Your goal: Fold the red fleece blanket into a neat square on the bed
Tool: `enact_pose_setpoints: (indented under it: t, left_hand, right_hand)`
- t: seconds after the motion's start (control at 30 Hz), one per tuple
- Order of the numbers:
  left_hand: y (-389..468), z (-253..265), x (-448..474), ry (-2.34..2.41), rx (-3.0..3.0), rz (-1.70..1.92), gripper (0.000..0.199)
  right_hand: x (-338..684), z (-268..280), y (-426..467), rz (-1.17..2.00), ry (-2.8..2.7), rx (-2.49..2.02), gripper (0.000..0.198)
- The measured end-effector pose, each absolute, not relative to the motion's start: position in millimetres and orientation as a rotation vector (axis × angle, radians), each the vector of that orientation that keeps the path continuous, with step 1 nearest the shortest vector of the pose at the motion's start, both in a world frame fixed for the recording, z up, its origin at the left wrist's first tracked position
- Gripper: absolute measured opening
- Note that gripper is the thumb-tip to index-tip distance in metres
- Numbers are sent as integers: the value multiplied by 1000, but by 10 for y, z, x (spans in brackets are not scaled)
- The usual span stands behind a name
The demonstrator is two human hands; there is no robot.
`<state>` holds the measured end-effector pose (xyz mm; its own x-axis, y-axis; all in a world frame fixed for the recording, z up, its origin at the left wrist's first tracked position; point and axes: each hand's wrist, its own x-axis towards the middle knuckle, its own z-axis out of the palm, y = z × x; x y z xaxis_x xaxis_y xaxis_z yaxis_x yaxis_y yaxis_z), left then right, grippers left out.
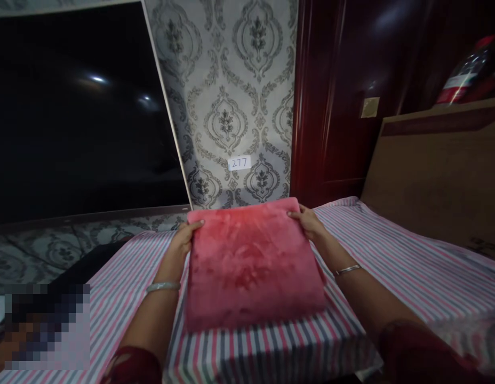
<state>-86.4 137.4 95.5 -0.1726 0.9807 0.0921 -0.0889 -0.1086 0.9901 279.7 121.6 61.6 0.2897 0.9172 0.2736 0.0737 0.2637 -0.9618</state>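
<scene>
A square red-pink plush seat cushion (255,256), with a pattern pressed into its top, is in front of me over a striped cloth (239,346). My left hand (184,236) grips its far left corner, thumb on top and fingers mostly hidden at the side. My right hand (310,221) holds the far right corner in the same way, its thumb on the upper face. The cushion's near edge is close to the front edge of the cloth-covered surface. Whether its underside touches the cloth, I cannot tell.
A large dark television (79,117) is at the left, before patterned wallpaper (223,69) bearing a paper label (239,162) marked 277. Dark red wooden panelling (335,96) is at the right. A cardboard box (439,176) stands there with a plastic bottle (463,77) on top.
</scene>
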Motion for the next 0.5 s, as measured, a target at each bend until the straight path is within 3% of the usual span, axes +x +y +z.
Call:
enact_pose_setpoints:
  t: [0.17, 0.27, 0.5]
  left_hand:
    - [1302, 1604, -899, 954, 1444, 1772, 63]
    - [1159, 1658, -946, 970, 1730, 1765, 74]
    - [600, 709, -1045, 1337, 1888, 1373, 50]
  right_hand:
    - [2892, 1276, 1176, 382, -1207, -951, 75]
    - [2911, 1304, 1011, 200, -1300, -937, 80]
    - [3022, 357, 531, 236, -1521, -1127, 35]
